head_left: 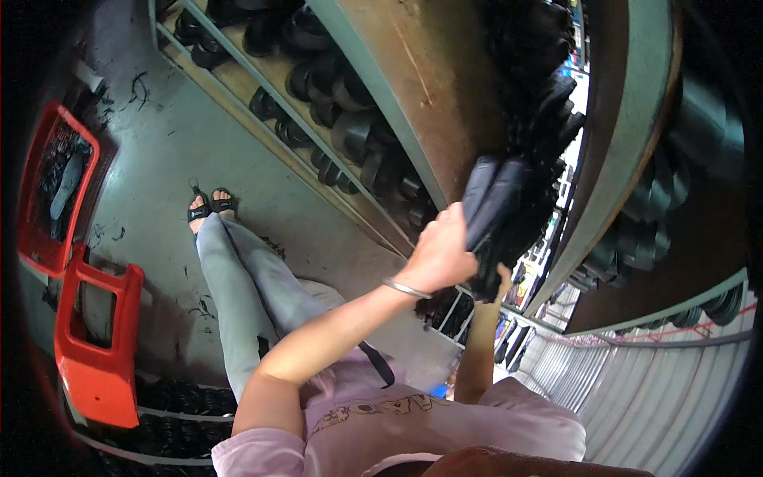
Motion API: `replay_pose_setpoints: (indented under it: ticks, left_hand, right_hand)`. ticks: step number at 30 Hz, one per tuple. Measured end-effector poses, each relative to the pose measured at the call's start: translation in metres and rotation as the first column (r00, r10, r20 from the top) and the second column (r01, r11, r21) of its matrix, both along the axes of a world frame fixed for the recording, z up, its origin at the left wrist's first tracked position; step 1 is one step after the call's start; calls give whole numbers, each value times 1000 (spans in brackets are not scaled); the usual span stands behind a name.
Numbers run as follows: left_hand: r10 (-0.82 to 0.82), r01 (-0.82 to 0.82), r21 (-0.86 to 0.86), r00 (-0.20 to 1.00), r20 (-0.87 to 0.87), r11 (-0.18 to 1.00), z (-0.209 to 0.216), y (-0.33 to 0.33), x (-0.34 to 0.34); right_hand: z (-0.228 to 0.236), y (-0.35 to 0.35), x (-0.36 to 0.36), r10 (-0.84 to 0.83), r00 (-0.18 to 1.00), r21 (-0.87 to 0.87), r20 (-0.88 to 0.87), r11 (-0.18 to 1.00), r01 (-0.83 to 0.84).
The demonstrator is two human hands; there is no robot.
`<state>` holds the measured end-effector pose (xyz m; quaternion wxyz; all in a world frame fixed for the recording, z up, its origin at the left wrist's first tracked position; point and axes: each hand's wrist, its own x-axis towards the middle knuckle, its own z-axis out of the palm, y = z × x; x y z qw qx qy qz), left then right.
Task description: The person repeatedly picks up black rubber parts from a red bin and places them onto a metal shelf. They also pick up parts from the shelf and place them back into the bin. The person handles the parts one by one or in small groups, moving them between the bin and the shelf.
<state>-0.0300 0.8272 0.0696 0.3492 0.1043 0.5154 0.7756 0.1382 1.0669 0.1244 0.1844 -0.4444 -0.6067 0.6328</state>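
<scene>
My left hand [443, 253], with a metal bangle at its wrist, is closed round a pair of long, dark, rounded pieces [486, 195] that look like shoe soles. They are held up at the edge of a brown shelf board [433, 95], beside a dense row of black pieces [540, 119] on that shelf. My right hand [503, 280] is raised on the far side of the dark pieces, its fingers against their lower end. Most of that hand is hidden, so its grip is unclear.
Lower shelves [318, 103] hold many black curved pieces. Another shelf edge [640, 151] rises at the right. On the floor at left stand a red crate [94, 143] with dark scraps and a grey sole, and a red stool-like frame [99, 381]. Scraps litter the grey floor [151, 159].
</scene>
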Motion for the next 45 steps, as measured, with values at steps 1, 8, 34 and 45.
replay_pose_setpoints:
  ticks: [1,8,34,45]
  left_hand:
    - [-20,21,-20,998,60,1000,-11,3,10]
    - [-62,70,-78,992,107,994,-34,-19,24]
    - [18,-3,161,996,-87,987,-3,267,52]
    - [-49,104,416,989,-139,903,-41,366,40]
  right_hand:
    - [-3,-11,9,10,1000,13,1,1000,-10]
    - [-15,-90,6,-133,988,-258,-79,960,109]
    - [-3,181,144,-7,993,193,-117,981,29]
    - [-42,223,139,-14,994,58,-106,998,21]
